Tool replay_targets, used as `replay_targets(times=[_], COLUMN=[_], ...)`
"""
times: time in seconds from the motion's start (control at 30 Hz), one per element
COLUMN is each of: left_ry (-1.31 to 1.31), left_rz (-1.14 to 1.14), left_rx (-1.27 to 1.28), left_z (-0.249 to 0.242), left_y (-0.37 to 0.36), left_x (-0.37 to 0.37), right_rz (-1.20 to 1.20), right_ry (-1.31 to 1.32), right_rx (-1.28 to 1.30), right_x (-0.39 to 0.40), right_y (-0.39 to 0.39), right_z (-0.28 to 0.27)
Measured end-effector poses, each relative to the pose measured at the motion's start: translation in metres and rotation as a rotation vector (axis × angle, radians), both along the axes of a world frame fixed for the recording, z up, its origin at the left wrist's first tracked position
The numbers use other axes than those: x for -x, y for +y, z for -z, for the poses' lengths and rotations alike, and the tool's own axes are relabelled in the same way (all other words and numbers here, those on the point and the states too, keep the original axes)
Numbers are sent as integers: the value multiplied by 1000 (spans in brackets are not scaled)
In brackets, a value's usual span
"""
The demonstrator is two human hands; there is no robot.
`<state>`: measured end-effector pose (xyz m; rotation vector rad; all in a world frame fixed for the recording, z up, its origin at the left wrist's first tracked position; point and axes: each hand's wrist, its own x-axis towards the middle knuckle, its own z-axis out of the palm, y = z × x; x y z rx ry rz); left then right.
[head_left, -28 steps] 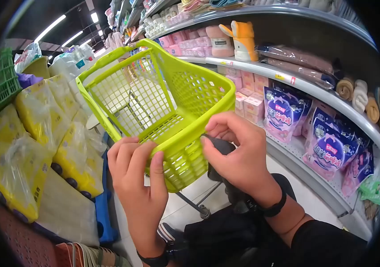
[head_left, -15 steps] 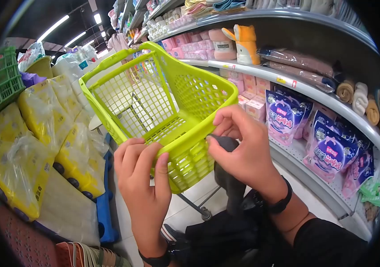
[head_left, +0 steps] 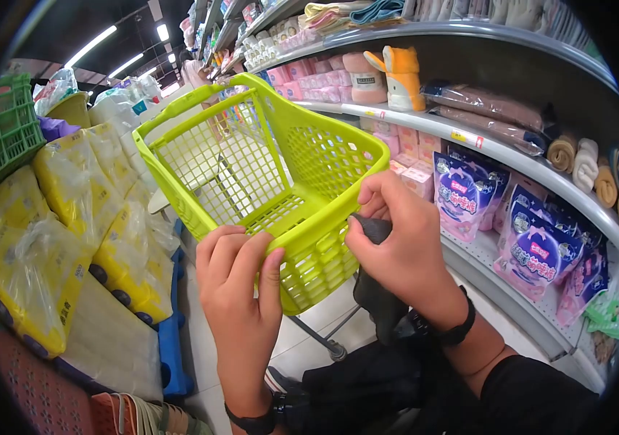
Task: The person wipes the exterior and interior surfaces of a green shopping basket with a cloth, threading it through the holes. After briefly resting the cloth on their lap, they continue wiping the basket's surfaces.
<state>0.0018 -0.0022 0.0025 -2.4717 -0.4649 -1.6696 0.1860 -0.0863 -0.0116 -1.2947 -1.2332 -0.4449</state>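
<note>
A lime-green shopping cart with a perforated plastic basket stands right in front of me, and no goods show inside it. My left hand has its fingers curled over the near rim, thumb on my side. At the right end of that rim, my right hand pinches a dark grey cloth between thumb and fingers. The cloth hangs down outside the basket, its upper part partly hidden by the hand.
Shelves on the right hold purple bags, rolled towels and an orange animal-shaped item. On the left, yellow plastic-wrapped packs are piled beside a green crate. Woven baskets lie at the lower left.
Both hands have shifted slightly right in view, with the right hand still pinching the cloth. The cloth's hanging end has swung a little to the right and up.
</note>
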Motion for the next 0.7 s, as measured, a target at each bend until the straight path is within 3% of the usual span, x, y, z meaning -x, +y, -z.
replay_targets(times=[0.17, 0.23, 0.5, 0.57, 0.63, 0.7], left_ry=[-9, -24, -15, -11, -37, -34], left_rz=[-21, -49, -32, -34, -11, -14], left_rx=[25, -12, 40, 32, 21, 19], left_z=[3, 3, 4, 4, 3, 4], left_y=[-5, -4, -4, -4, -3, -4], left_x=[-1, 0, -2, -3, -5, -6], right_rz=[-175, -584, -696, -635, -362, -289], right_ry=[52, 397, 526, 438, 99, 35], right_rx=[23, 62, 36, 13, -47, -87], right_x=[-1, -10, 14, 25, 34, 37], right_y=[-4, -11, -19, -10, -4, 3], right_z=[8, 10, 31, 31, 23, 20])
